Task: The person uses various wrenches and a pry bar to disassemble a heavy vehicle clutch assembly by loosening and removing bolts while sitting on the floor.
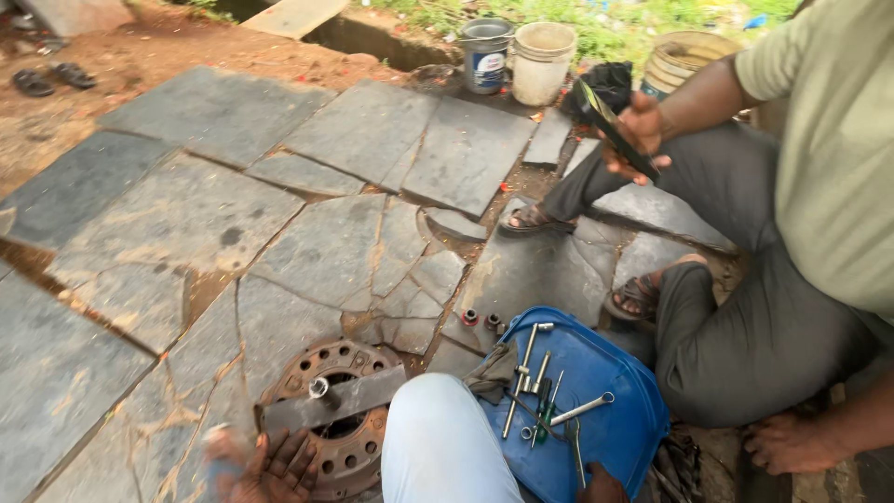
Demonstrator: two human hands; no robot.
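Your left hand (270,466), fingers spread flat, rests on the rim of a rusty round clutch plate (340,424) lying on the cracked stone paving (186,224), a flat metal bar (335,399) laid across it. Your right hand (601,486) barely shows beside the blue lid (615,382) holding wrenches (540,387); its grip cannot be told. Opposite, a seated person's hand (638,130) holds a dark strip (610,126)

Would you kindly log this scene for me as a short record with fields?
Setting: cracked stone paving, outdoors
Left hand: blurred, at the edge of a rusty metal disc
Right hand: barely in view, by the blue lid
On disc: flat metal bar
On lid: wrenches
Nearby: seated person holding a phone; buckets
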